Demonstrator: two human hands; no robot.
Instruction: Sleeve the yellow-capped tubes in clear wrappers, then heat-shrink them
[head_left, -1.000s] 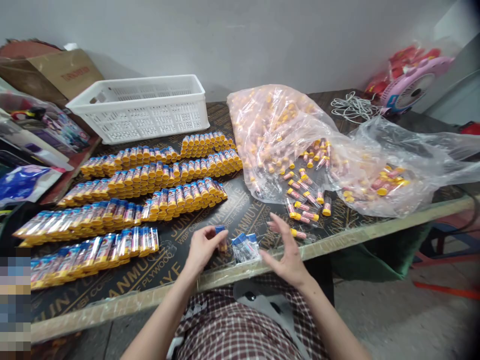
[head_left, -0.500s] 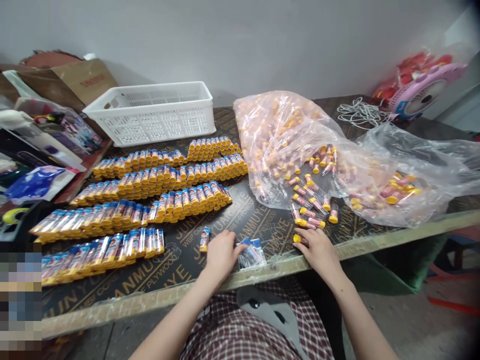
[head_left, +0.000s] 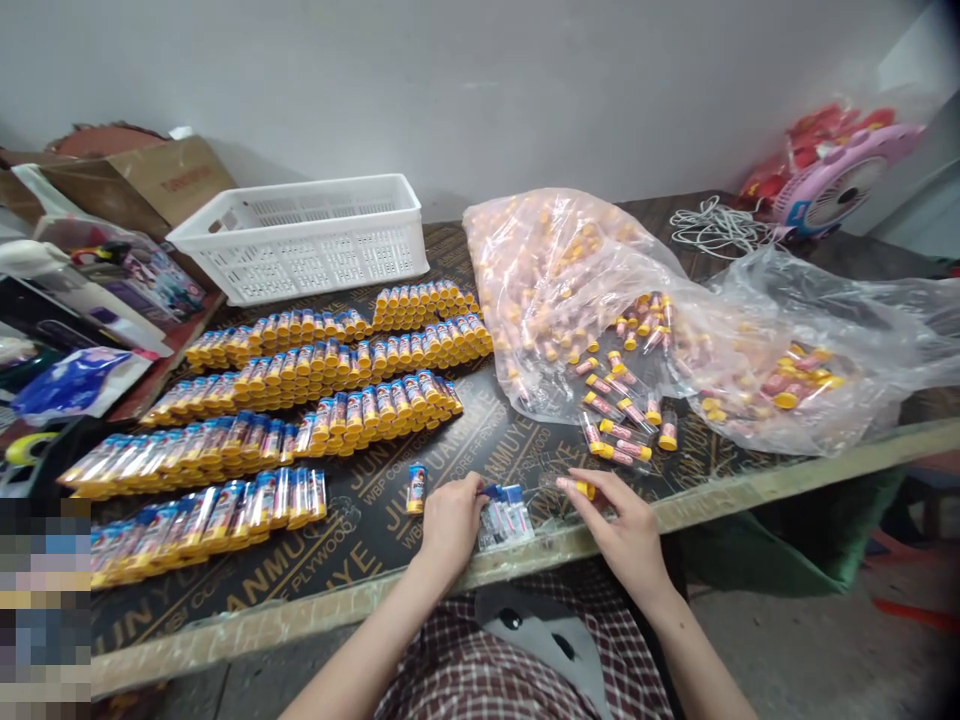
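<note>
My left hand is closed at the left side of a small pile of clear plastic sleeves with blue ends, pinching the edge of one sleeve. A single tube in a blue-and-yellow wrapper stands just left of that hand. Between the fingertips of my right hand is a small tube with a yellow cap, held above the table near its front edge. Several loose yellow-capped tubes with pink labels lie beyond the right hand.
Stacked rows of blue-and-yellow wrapped tubes cover the left of the table. Behind them is a white plastic basket. A large translucent bag of tubes lies at the right. Farther right are a white cord and a pink fan.
My right hand has lifted the yellow-capped tube and brought it left, towards the sleeves. My left fingers have closed together at the edge of the pile.
</note>
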